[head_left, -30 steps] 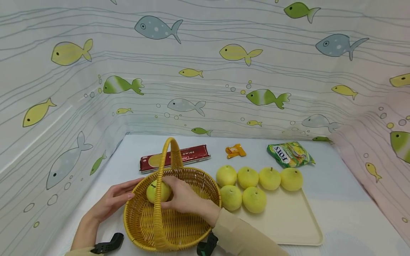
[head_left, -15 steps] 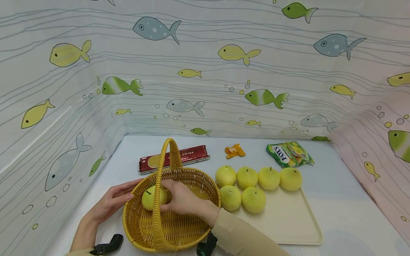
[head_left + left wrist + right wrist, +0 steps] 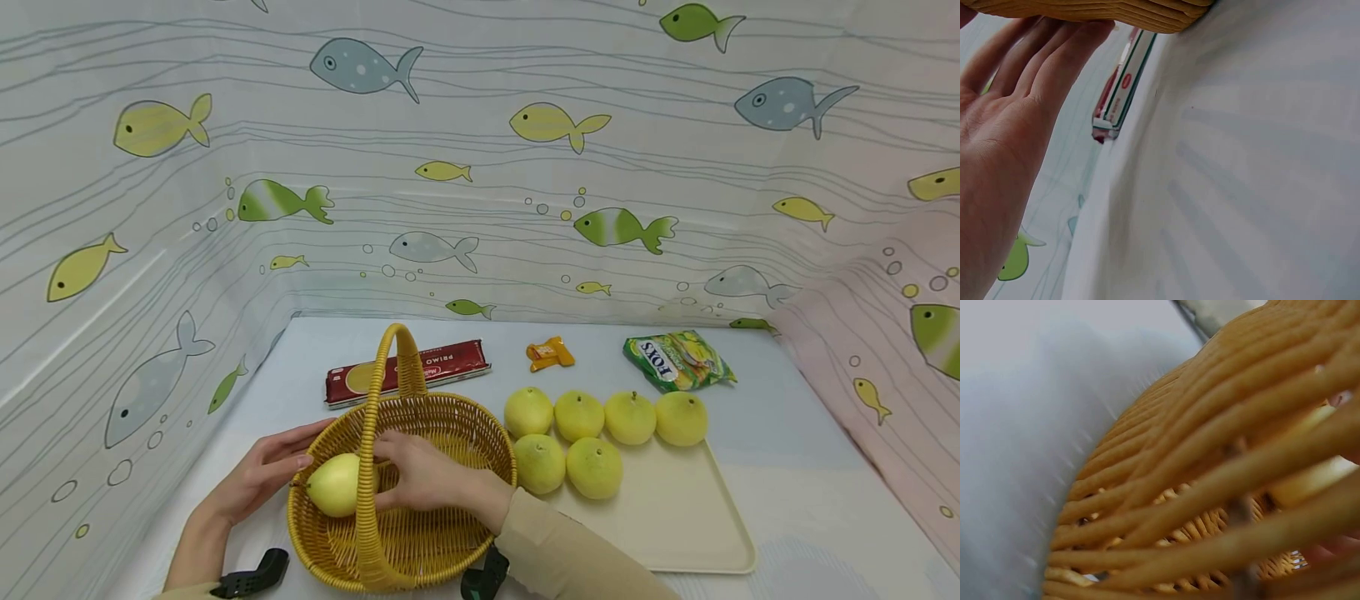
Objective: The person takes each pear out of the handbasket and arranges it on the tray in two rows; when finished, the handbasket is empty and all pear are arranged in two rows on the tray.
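A pale yellow pear [image 3: 334, 485] lies on its side in the left part of the wicker basket [image 3: 442, 546], stem toward the left rim. The basket's tall handle hides the pear's right end. My right hand [image 3: 427, 473] is inside the basket just right of the pear. Its finger and thumb are parted, with basket weave showing between them; the handle covers the fingertips. My left hand [image 3: 258, 475] rests against the basket's outer left side. In the left wrist view its straight fingers [image 3: 1066, 59] touch the wicker wall. The right wrist view shows mostly blurred weave [image 3: 1210, 456].
Right of the basket, several round yellow fruits [image 3: 595, 468] sit on a cream tray [image 3: 675, 525]. Behind the basket lies a dark red biscuit packet [image 3: 450, 364]. Farther right are an orange wrapped sweet [image 3: 550, 354] and a green Fox's bag [image 3: 678, 360].
The pear has moved left and toward me inside the basket, and its stem now points left. My right hand has let go of it. My left hand has stayed at the rim.
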Tool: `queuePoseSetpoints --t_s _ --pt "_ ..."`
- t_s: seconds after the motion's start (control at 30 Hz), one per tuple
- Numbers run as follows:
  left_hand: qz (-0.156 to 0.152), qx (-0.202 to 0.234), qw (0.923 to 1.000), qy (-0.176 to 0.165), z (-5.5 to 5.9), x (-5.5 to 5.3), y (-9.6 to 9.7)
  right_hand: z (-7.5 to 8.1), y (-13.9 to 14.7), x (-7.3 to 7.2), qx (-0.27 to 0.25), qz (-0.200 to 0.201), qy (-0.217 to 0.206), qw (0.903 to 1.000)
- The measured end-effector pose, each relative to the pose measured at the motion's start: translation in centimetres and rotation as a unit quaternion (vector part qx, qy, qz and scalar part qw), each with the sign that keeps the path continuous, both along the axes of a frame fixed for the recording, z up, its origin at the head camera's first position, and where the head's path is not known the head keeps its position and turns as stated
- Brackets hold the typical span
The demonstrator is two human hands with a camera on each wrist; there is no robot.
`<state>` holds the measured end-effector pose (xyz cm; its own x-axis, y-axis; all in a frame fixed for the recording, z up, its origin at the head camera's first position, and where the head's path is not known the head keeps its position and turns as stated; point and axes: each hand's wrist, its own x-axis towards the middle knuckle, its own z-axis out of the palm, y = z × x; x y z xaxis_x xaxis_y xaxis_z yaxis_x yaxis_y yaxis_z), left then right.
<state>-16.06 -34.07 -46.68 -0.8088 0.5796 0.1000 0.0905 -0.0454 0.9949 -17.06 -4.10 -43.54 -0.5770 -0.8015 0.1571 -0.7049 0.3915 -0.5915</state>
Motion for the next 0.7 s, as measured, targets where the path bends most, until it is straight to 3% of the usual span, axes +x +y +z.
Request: queuePoseSetpoints --t_s 0.2,0.43,0.6,0.7 --pt "-0.001 0.001 1.0000 -0.004 0.06 0.04 0.03 -0.02 0.01 0.01 -0.010 0.018 -0.029 0.9994" --pt "0.005 -0.002 1.0000 -0.002 0.27 0.14 0.14 -0.02 -0.02 0.14 0.005 0.057 0.001 0.9984" --pt "0.008 -0.004 1.0000 0.000 0.42 0.20 0.24 0.02 0.04 0.29 0.033 0.074 -0.069 0.9943" --pt "0.010 -0.005 0.9999 0.000 0.39 0.20 0.24 0.07 0.06 0.35 0.036 0.087 -0.091 0.9914"
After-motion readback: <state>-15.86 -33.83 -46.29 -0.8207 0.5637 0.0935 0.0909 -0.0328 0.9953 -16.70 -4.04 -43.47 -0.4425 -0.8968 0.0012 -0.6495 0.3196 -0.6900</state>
